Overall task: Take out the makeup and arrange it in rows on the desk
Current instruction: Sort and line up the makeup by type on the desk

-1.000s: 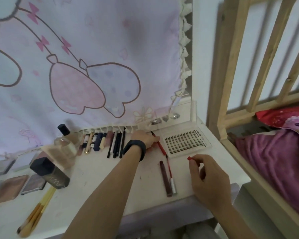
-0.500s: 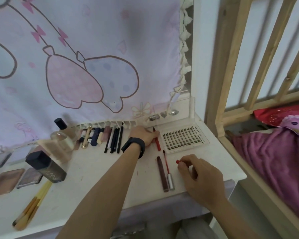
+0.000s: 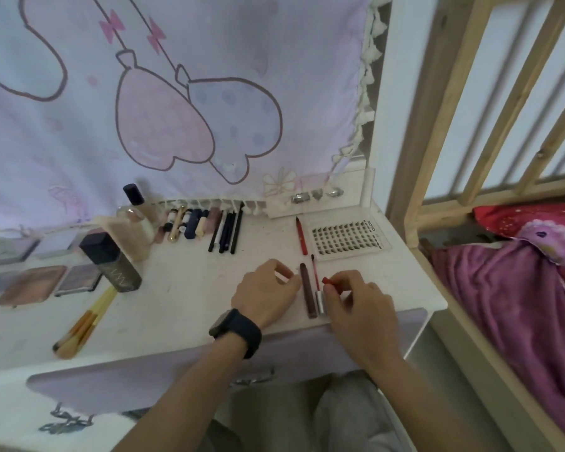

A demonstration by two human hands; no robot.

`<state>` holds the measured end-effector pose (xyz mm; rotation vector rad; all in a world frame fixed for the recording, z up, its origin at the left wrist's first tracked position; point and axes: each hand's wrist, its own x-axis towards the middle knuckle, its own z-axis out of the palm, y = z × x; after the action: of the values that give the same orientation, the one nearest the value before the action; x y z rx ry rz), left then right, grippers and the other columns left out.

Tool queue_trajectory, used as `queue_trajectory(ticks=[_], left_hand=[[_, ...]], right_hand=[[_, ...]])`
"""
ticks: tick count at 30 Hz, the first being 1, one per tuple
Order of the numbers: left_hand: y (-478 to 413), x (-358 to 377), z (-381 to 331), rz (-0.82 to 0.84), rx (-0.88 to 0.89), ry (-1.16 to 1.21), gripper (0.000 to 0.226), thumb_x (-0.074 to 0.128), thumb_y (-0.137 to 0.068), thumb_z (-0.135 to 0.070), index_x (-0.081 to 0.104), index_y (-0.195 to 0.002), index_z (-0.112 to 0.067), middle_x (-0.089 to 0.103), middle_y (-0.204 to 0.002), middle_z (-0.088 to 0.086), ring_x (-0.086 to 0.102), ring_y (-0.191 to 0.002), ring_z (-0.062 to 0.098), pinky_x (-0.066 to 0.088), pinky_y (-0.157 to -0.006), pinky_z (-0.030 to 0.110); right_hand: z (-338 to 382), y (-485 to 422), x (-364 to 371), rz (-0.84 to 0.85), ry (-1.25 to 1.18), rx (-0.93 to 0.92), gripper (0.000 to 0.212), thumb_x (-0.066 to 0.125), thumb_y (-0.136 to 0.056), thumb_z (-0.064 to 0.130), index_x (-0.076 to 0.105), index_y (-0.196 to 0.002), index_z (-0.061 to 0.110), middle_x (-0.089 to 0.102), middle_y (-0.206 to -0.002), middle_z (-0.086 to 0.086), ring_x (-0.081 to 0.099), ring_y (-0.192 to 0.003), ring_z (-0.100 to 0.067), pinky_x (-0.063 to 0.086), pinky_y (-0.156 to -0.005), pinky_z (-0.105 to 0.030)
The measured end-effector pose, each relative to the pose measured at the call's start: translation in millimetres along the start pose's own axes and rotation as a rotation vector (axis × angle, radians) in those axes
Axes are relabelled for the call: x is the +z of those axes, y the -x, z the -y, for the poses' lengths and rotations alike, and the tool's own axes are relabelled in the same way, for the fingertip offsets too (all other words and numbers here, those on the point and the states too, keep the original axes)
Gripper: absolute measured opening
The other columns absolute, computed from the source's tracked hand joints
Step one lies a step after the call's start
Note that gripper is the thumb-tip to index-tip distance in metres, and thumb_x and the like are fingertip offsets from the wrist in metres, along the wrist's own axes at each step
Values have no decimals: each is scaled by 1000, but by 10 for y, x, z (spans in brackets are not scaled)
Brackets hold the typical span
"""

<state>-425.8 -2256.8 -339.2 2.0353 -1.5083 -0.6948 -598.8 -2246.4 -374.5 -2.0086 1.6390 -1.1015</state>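
2 hands are low on the desk point(image 3: 183, 288), near its front edge. the right hand point(image 3: 359, 303) pinches a small red cap point(image 3: 328, 281), just beside a thin wand point(image 3: 320, 300) with a silver end and a brown tube point(image 3: 307, 291). the left hand point(image 3: 265, 295) is loosely curled beside the tube and holds nothing.
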Motion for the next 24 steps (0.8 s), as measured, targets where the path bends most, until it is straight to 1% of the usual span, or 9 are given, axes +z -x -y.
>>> queue_trajectory(ticks=[3, 6, 11, 14, 16, 17, 19, 21, 24], left_hand=[[62, 43, -23, 29, -10, -7, 24, 62, -80, -60, 60, -92, -39, 72, -82, -14, 67, -83, 9, 55, -79, 33], [106, 48, -64, 55, -11, 12, 23, 67, -78, -58, 62, -87, -38, 73, -88, -12, 67, -86, 10, 56, -80, 31], [160, 9, -122, 58, 6, 14, 21, 69, -83, -55, 66, -91, -36, 73, -91, -11, 67, -86, 8, 52, -72, 25], [182, -14, -139, 68, 10, 42, 20, 69, -83, -53, 66, -89, -34, 72, -87, -11, 66, -83, 8, 49, -67, 22], [187, -28, -123, 71, 14, 80, 18, 68, -84, -51, 65, -87, -34, 73, -81, -12, 67, -82, 6, 50, -68, 23], [192, -41, -114, 73, 22, 108, 16, 67, -85, -49, 65, -89, -34, 73, -79, -12, 67, -81, 4, 51, -70, 24], [207, -79, -109, 73, 65, 180, 13, 68, -87, -45, 66, -94, -34, 74, -78, -12, 67, -79, 1, 53, -74, 25], [233, -136, -143, 65, 128, 285, 12, 69, -88, -42, 70, -98, -34, 73, -82, -13, 66, -77, -3, 55, -75, 23], [274, -238, -233, 114, 185, 436, 16, 71, -90, -36, 75, -103, -29, 72, -85, -15, 63, -67, -7, 47, -58, 10]], right_hand=[[51, 43, 27, 21, 71, 1, 10, 58, -97, 41, 58, -99, 31, 65, -88, 14, 56, -79, -9, 43, -77, -32], [61, 56, 14, 58, 87, 22, 10, 57, -97, 43, 57, -99, 33, 65, -91, 14, 55, -82, -10, 44, -80, -33], [96, 51, -13, 81, 89, 30, 12, 57, -97, 45, 57, -101, 33, 66, -94, 14, 56, -84, -10, 46, -81, -33], [115, 52, -26, 83, 64, 53, 10, 59, -96, 42, 58, -100, 33, 65, -92, 14, 58, -83, -10, 44, -79, -30], [112, 47, -57, 60, -34, 85, 6, 62, -95, 37, 58, -97, 33, 65, -90, 16, 61, -81, -6, 50, -79, -27], [115, 41, -84, 43, -104, 109, 5, 64, -95, 34, 59, -96, 33, 65, -90, 18, 62, -80, -3, 50, -77, -21], [140, 19, -157, 5, -245, 155, 6, 67, -94, 32, 63, -96, 36, 67, -93, 22, 62, -83, 4, 45, -71, -7], [168, -14, -227, 7, -381, 170, 9, 68, -94, 29, 68, -98, 37, 68, -95, 25, 60, -90, 12, 43, -72, 1], [241, -45, -280, 64, -491, 125, 19, 67, -94, 23, 70, -102, 39, 67, -89, 37, 59, -97, 17, 42, -76, 3]])
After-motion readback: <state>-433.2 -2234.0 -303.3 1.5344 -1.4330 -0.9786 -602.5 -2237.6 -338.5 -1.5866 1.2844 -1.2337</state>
